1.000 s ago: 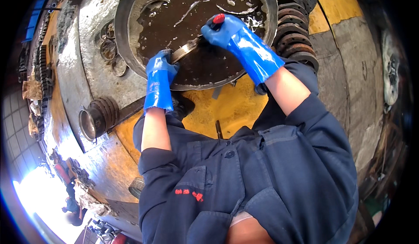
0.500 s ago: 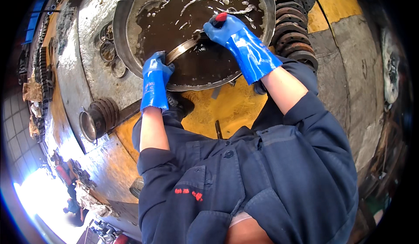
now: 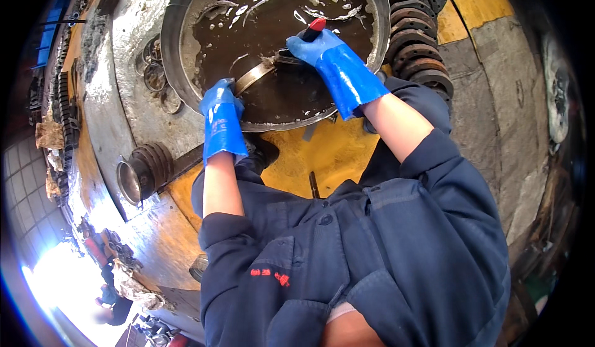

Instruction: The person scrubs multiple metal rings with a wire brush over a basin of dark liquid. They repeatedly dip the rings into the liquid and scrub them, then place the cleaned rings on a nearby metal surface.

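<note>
Both gloved hands forward: left grip (image 3: 221, 106) clenched, right grip (image 3: 310, 46) clenched.

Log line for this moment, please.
left hand: holds metal ring | right hand: grip on red-tipped tool, on ring | basin: dark liquid

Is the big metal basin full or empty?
Partly full: dark brown liquid with pale foam streaks covers the bottom of the metal basin, leaving its upper wall bare.
</note>
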